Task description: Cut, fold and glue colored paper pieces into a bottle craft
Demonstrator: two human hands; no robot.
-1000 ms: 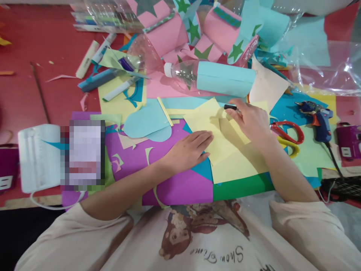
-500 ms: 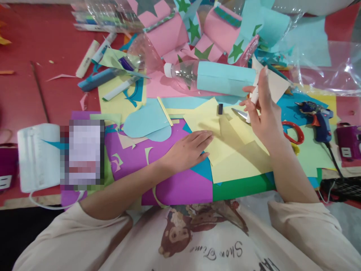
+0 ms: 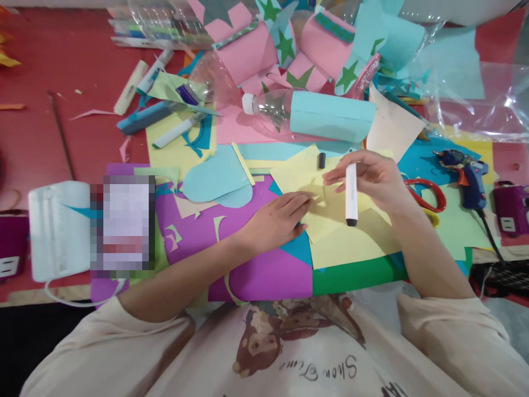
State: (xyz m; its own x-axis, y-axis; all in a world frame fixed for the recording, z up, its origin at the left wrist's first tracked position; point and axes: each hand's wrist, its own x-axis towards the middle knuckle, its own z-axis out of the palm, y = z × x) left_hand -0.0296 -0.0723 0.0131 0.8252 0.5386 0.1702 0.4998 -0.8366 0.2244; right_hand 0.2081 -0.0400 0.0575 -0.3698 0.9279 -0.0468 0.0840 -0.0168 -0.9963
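My left hand (image 3: 279, 220) lies flat with fingers stretched out, over the edge of a pale yellow paper sheet (image 3: 343, 242) and the purple paper (image 3: 264, 273). My right hand (image 3: 374, 179) is closed around a white marker (image 3: 351, 190), held above the yellow paper with its black end toward me. A loose black marker cap (image 3: 321, 160) rests on the paper just left of my right fingers. Partly behind my right wrist lie scissors (image 3: 433, 193) with red and yellow handles. Beyond, a clear bottle (image 3: 330, 114) wrapped in light blue paper lies on its side.
A blue glue gun (image 3: 467, 176) lies at the right. Light blue paper cutouts (image 3: 215, 176) sit left of centre. Several markers (image 3: 130, 88) and paper scraps are scattered farther left. Pink and blue star-decorated paper pieces (image 3: 248, 52) fill the back. A phone (image 3: 126, 226) lies at the left.
My right hand has moved left and toward me, turning the marker so its black end shows, and uncovering the wrapped bottle's end. My left hand stays in place.
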